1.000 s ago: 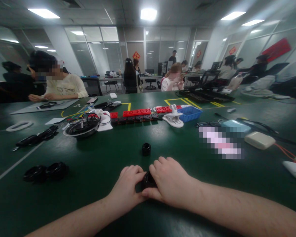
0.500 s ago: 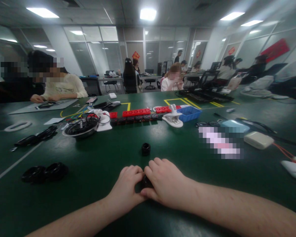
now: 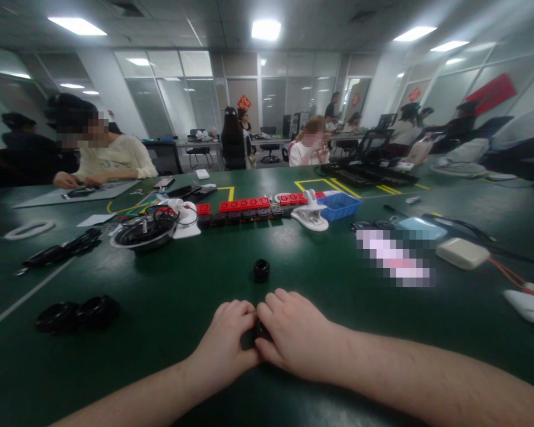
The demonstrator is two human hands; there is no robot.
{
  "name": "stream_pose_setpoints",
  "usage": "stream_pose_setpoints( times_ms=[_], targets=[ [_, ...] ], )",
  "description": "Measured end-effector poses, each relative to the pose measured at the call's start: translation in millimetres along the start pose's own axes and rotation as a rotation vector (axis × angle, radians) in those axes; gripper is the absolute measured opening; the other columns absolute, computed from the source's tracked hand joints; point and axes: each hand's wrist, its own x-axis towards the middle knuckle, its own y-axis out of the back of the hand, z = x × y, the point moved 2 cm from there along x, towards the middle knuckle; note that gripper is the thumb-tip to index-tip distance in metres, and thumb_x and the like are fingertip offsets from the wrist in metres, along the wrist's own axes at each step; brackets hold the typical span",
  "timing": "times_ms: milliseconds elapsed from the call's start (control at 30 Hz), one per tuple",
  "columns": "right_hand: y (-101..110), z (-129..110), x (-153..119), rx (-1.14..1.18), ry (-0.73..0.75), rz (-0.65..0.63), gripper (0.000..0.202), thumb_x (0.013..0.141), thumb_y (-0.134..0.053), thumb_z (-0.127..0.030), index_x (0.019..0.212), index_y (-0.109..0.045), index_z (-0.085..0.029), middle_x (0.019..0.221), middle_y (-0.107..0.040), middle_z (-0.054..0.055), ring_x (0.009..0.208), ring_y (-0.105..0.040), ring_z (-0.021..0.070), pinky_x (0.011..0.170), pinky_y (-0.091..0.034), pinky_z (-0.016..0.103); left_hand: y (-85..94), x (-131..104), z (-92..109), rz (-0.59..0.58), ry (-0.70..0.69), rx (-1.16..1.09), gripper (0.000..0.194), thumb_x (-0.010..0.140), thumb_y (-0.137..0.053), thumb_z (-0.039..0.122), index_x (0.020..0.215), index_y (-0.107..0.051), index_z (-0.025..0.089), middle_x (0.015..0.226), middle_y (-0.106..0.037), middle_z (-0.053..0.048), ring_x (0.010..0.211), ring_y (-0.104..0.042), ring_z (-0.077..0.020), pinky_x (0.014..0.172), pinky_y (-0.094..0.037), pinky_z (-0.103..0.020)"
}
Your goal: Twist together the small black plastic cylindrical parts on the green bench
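My left hand (image 3: 228, 337) and my right hand (image 3: 293, 335) meet at the near middle of the green table (image 3: 169, 367). Between them is a small glossy black roll (image 3: 263, 331), mostly hidden by the fingers of both hands, which are closed round it. Its exact kind cannot be made out. Just beyond my fingertips a similar black roll (image 3: 261, 270), ring-shaped with a hollow top, stands on the table. Off to the left lie two larger black coils (image 3: 98, 311), side by side and touching.
Beyond are a metal bowl of black cables (image 3: 145, 234), red and black socket blocks (image 3: 244, 205), a white clip stand (image 3: 310, 213) and a blue bin (image 3: 342, 206). Right lie a cream box (image 3: 463, 253) and a pale blue box (image 3: 422, 228). A person (image 3: 115, 151) sits across at left.
The view has shifted slightly. My right hand sits a little further over the black roll, so less of it shows. Both hands stay closed round it.
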Motion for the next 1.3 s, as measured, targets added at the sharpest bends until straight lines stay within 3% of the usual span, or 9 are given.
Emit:
stream_pose_setpoints(
  times_ms=[233,500,1300],
  targets=[
    [-1.5,-4.0,-2.2,-0.046,-0.042,0.072,0.029,0.077,-0.051,-0.038,0.086,-0.058,-0.011,0.080,-0.054,0.009,0.075,-0.049,0.0231,0.061,-0.043,0.036,-1.5,0.7,1.2,-0.006,0.005,0.016,0.012,0.064,-0.055,0.018,0.076,-0.058,0.019,0.081,-0.052,-0.001,0.079,-0.045,-0.0184,0.075,-0.035,-0.033],
    [2.8,-2.3,-2.0,0.048,-0.067,0.048,0.028,0.072,-0.060,-0.037,0.085,-0.058,-0.011,0.083,-0.056,0.008,0.077,-0.049,0.0215,0.064,-0.043,0.034,-0.5,-0.4,0.2,-0.003,-0.001,0.010,0.011,0.065,-0.056,0.021,0.076,-0.055,0.019,0.082,-0.052,-0.001,0.079,-0.045,-0.0184,0.075,-0.035,-0.032],
    [6.7,-1.0,-4.0,0.005,-0.091,0.007,0.032,0.074,-0.057,-0.044,0.081,-0.058,-0.013,0.079,-0.059,0.007,0.074,-0.052,0.0224,0.060,-0.043,0.034,1.3,0.1,1.9,-0.002,-0.011,0.018,0.015,0.068,-0.061,0.029,0.074,-0.052,0.018,0.080,-0.052,0.000,0.077,-0.046,-0.0183,0.072,-0.036,-0.032]
  ],
)
